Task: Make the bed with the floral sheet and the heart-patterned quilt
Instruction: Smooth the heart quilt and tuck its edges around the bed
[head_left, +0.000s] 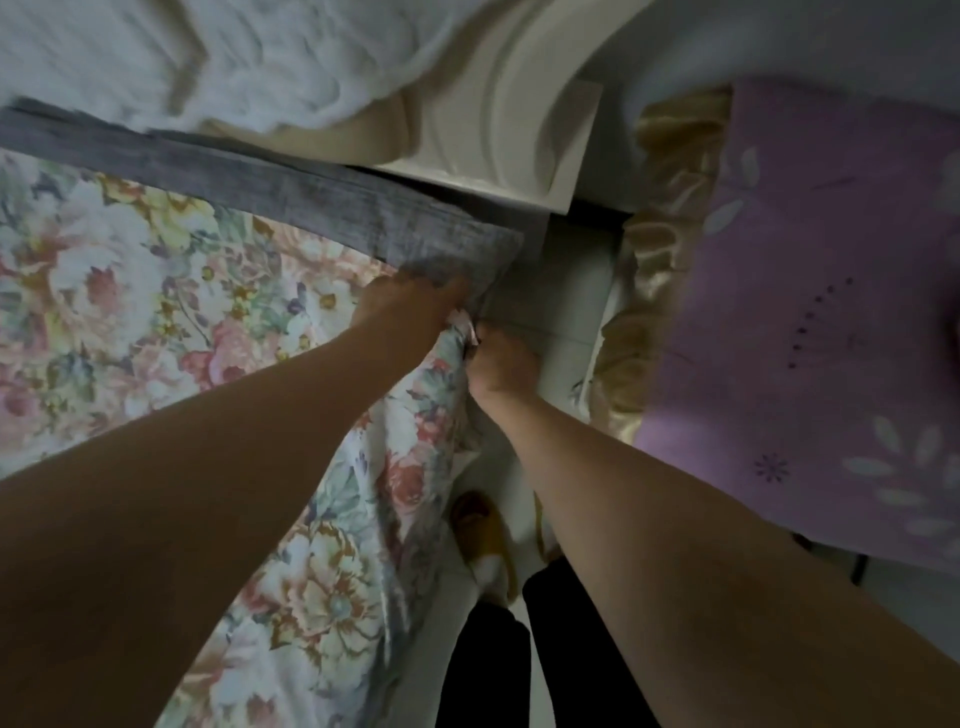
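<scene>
Pale floor tiles (576, 291) are seen between a bed on the left and a second piece of furniture on the right. On the bed, a grey ribbed-fabric mattress (311, 192) is partly covered by a floral sheet (130, 291) printed with large pink, white and yellow blooms. The sheet is spread over the near left part of the mattress and is draped down the bed's right side. A grey band of mattress and its far right corner are left bare.

The left hand (410, 309) is placed at that corner, where the sheet's edge meets the grey fabric. Its fingers (452, 288) are bent against the mattress, but whether anything is gripped cannot be told through the blur. The right hand (501, 366) is held just beside it, lower down the side of the bed. Its fingers (488, 340) are curled round the bunched corner of the floral sheet.

A cream carved headboard (498, 119) is seen beyond the corner, and a white fluffy cover (234, 57) lies at the far left. To the right, a lilac pillow with pale leaf motifs (810, 291) is edged by gold satin fabric (660, 249). Near the bottom, a yellow slipper (478, 525) and black trousers (483, 670) are visible.
</scene>
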